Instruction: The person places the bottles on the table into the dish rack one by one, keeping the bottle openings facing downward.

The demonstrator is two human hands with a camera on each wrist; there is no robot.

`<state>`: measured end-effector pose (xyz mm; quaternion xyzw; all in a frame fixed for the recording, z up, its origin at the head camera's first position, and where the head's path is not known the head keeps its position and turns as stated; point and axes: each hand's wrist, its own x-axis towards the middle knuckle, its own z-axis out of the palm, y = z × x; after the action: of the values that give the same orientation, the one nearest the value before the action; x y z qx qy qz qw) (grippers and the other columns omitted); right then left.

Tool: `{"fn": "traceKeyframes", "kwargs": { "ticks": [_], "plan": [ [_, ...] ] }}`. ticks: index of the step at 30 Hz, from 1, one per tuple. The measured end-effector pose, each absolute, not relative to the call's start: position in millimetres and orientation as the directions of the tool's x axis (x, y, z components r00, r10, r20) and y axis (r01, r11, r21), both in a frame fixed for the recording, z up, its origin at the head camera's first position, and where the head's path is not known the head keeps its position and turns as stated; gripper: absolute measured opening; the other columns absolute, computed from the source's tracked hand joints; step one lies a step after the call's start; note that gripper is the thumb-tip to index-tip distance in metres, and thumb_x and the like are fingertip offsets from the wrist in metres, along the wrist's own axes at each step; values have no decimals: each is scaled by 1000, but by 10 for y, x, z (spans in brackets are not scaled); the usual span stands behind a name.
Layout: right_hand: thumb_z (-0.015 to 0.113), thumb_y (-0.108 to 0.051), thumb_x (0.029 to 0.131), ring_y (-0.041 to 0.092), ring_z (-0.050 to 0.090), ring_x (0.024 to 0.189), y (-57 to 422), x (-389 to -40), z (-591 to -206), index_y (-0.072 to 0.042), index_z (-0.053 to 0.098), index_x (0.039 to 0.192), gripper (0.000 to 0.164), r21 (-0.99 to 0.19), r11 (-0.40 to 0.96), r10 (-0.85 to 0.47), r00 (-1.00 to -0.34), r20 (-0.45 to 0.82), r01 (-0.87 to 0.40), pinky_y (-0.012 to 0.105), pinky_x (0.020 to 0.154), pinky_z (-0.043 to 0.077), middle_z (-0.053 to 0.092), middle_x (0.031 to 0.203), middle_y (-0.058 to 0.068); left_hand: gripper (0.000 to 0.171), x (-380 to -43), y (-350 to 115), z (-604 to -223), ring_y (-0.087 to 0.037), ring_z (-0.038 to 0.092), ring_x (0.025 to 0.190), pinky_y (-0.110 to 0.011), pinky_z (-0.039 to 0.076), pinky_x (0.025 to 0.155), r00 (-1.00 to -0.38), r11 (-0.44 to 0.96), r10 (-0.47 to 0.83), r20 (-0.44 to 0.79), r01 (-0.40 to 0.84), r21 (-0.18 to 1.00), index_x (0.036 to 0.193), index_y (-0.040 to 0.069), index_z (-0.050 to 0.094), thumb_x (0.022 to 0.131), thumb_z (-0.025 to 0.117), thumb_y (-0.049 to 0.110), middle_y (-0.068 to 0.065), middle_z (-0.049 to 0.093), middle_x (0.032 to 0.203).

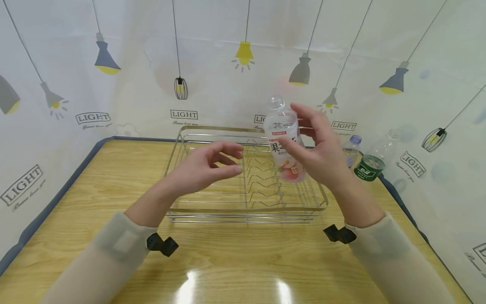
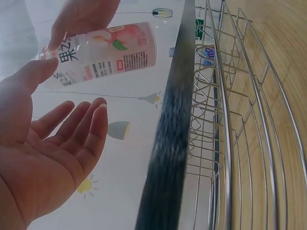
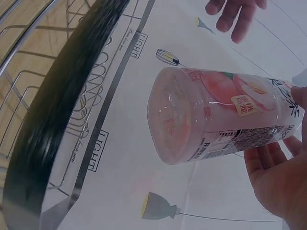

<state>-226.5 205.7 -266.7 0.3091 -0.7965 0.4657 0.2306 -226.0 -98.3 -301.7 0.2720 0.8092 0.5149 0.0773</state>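
Observation:
My right hand point(image 1: 322, 152) holds a clear plastic drink bottle point(image 1: 284, 145) between thumb and fingers, above the wire dish rack point(image 1: 247, 210). The bottle has a pink label with peaches, its mouth shows no cap, and it tilts slightly. Seen in the right wrist view, the base of the peach drink bottle point(image 3: 168, 117) faces the camera. My left hand point(image 1: 205, 166) hovers over the rack's left side, fingers loosely bent, with a gap between it and the bottle. In the left wrist view, the palm of the left hand point(image 2: 53, 153) holds nothing.
Two more plastic bottles stand right of the rack: one with a blue cap point(image 1: 353, 145) and one with a green label point(image 1: 368, 166). The rack sits on a wooden table point(image 1: 228, 261) with a dark blue edge. A lamp-patterned sheet point(image 1: 212, 50) hangs behind.

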Motion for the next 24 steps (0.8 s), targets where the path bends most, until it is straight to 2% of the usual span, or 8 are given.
{"fn": "traceKeyframes", "kwargs": {
  "ticks": [5, 9, 14, 17, 24],
  "plan": [
    [81, 3, 95, 17, 63, 123, 1889, -2270, -2679, -3, 49, 160, 73, -609, 345, -325, -699, 636, -714, 21, 105, 54, 58, 142, 12, 58, -2285, -949, -2971, -23, 67, 133, -49, 59, 109, -839, 273, 518, 169, 349, 897, 157, 24, 57, 103, 80, 31, 1, 65, 147],
    [82, 2, 95, 19, 65, 122, 1794, -2269, -2688, -2, 48, 159, 72, -612, 321, -365, -691, 624, -723, 24, 105, 56, 61, 140, 13, 62, -2313, -948, -2962, -25, 66, 135, -51, 57, 112, -835, 248, 522, 174, 344, 906, 159, 20, 54, 103, 80, 29, -1, 63, 149],
    [82, 0, 97, 21, 66, 121, 1713, -2270, -2706, -7, 49, 158, 70, -621, 311, -414, -691, 593, -719, 29, 105, 57, 65, 140, 11, 66, -2328, -961, -2968, -27, 65, 137, -52, 57, 112, -832, 224, 526, 174, 333, 916, 161, 22, 52, 102, 81, 26, -2, 61, 151],
    [82, -2, 97, 18, 66, 122, 1674, -2265, -2721, -8, 50, 158, 68, -617, 320, -435, -690, 578, -719, 34, 107, 57, 65, 140, 10, 63, -2337, -956, -2976, -26, 65, 135, -50, 58, 110, -827, 211, 531, 184, 339, 917, 158, 22, 54, 101, 83, 26, 0, 61, 150],
    [82, -7, 98, 23, 66, 124, 1618, -2258, -2770, -12, 51, 158, 68, -612, 336, -470, -691, 549, -716, 45, 109, 57, 66, 138, 10, 59, -2336, -971, -2997, -26, 67, 131, -48, 61, 105, -824, 193, 524, 215, 361, 912, 155, 21, 57, 101, 82, 23, 1, 64, 148]
  ]
}}
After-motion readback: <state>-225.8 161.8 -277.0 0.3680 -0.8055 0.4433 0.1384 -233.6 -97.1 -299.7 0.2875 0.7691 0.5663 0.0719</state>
